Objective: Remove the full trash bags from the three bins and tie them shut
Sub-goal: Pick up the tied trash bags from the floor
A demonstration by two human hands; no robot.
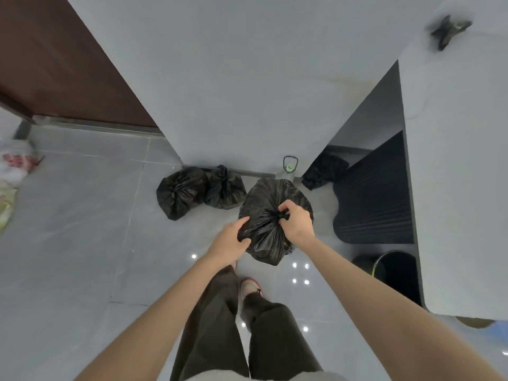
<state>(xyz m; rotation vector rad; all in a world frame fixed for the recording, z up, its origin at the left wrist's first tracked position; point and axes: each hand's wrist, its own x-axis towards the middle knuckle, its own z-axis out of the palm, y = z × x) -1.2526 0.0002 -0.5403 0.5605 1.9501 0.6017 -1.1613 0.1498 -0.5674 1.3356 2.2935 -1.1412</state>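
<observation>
knot going in on the bag (270, 237), out in front of the feet: right hand (297, 221) pinches the twisted neck, left hand (229, 239) grips loose plastic at its side. two tied bags (178, 192) sit by the wall, so this looks like the last one. next up, pull that knot snug and set it beside them.

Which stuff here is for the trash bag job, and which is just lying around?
For the job: held black bag, gripped by left hand and right hand; left tied bag; right tied bag; black bin.
Just lying about: dark mat; green-capped bottle; white plastic bag.
</observation>
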